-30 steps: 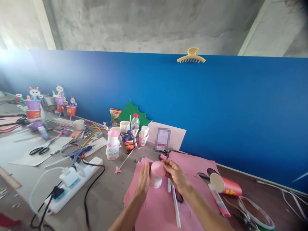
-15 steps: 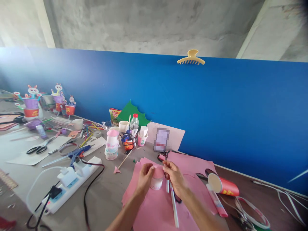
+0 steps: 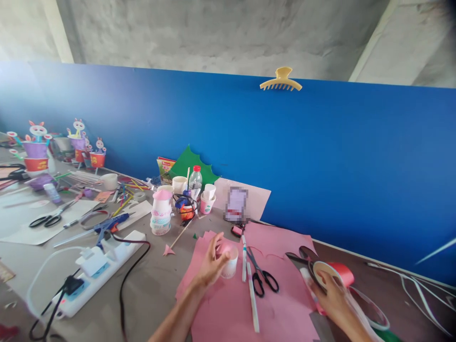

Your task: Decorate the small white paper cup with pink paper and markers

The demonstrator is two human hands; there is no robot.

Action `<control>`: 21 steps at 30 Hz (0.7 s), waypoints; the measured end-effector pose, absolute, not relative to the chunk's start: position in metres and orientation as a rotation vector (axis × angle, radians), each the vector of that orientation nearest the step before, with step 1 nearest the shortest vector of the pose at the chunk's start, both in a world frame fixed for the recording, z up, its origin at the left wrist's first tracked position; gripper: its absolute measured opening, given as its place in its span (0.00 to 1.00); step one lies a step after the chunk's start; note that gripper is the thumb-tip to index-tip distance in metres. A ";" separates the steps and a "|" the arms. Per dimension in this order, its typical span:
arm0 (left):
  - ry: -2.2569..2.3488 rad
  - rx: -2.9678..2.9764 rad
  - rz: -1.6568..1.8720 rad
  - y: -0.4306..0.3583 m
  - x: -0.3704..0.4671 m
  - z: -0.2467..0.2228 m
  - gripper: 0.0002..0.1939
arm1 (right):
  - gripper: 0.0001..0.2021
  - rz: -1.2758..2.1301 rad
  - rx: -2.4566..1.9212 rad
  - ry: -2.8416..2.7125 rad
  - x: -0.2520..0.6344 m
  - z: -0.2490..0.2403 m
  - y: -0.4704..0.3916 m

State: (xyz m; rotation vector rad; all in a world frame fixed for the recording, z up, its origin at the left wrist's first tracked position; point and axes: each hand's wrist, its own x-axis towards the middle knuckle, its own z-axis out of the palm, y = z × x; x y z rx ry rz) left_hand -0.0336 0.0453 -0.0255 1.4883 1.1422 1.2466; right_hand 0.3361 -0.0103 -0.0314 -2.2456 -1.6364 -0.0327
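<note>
My left hand (image 3: 213, 261) is beside a small white paper cup (image 3: 231, 268) with a pink top, its fingers spread and the thumb overlapping the cup's side. The cup stands on pink paper sheets (image 3: 281, 304). At the right, my right hand (image 3: 329, 289) is over a white-and-pink tube (image 3: 305, 275), in front of the mouth of a red paper cup (image 3: 342, 273). Its fingertips are blurred, so whether they grip anything is unclear. Between the hands lie black-handled scissors (image 3: 262, 275), a white marker (image 3: 244, 261) and a white strip (image 3: 253, 304).
On the left are a power strip (image 3: 103, 275), a blue glue gun (image 3: 113, 223) and scissors (image 3: 46, 220). A stacked cup figure (image 3: 162, 213) with a pink top stands near a plastic bottle (image 3: 195, 179). Behind the table runs a blue partition (image 3: 320, 152).
My right hand has left the small cup and moved right, to the tube and red cup. The left hand has opened beside the small cup. The scissors now show fully.
</note>
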 end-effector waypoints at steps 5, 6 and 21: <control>1.204 1.639 1.168 0.042 -0.038 -0.026 0.46 | 0.26 -0.181 -2.480 -1.846 0.313 -0.023 -0.023; 1.209 1.668 1.164 0.041 -0.038 -0.025 0.45 | 0.26 -0.175 -2.499 -1.873 0.309 -0.021 -0.024; 1.214 1.687 1.222 0.037 -0.024 -0.018 0.34 | 0.28 0.885 -1.430 -1.017 0.277 0.044 -0.025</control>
